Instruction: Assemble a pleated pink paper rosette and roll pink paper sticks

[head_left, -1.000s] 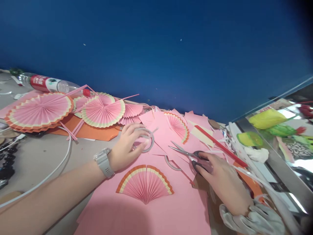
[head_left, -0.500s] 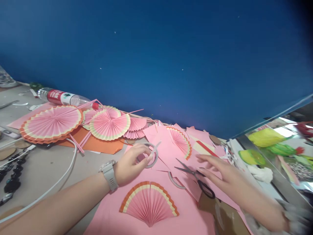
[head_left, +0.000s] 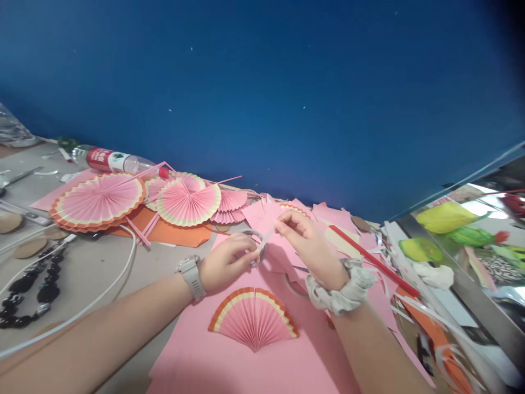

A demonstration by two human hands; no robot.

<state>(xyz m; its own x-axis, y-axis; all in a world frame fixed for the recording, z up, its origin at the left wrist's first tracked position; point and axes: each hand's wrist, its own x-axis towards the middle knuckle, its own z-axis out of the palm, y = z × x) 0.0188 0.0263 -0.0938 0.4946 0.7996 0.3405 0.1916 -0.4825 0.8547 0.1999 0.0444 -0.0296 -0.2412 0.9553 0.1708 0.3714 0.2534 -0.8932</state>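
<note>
My left hand (head_left: 227,261), with a grey watch on its wrist, is closed, thumb and finger pinching a short whitish strip of tape (head_left: 267,239). Right behind these fingers is a grey ring-shaped tape roll (head_left: 262,257), partly hidden by the hand. The strip's upper end is pinched by my right hand (head_left: 301,238), which wears a pale scrunchie. Below both hands, a folded pink paper fan (head_left: 255,323) with orange and cream edging lies spread on pink paper (head_left: 229,372). The scissors are mostly covered by my right hand and arm.
Round pleated paper fans (head_left: 98,200) lie at left beside a plastic bottle (head_left: 118,161). A black bead necklace (head_left: 48,290) and white cable (head_left: 127,268) are nearer. At right are a red strip (head_left: 375,262) and yellow-green items (head_left: 447,219). A blue panel (head_left: 262,98) stands behind.
My right hand has moved left, away from the scissors, and now pinches the strip's upper end. My left hand keeps its pinch on the strip. The view has shifted slightly.
</note>
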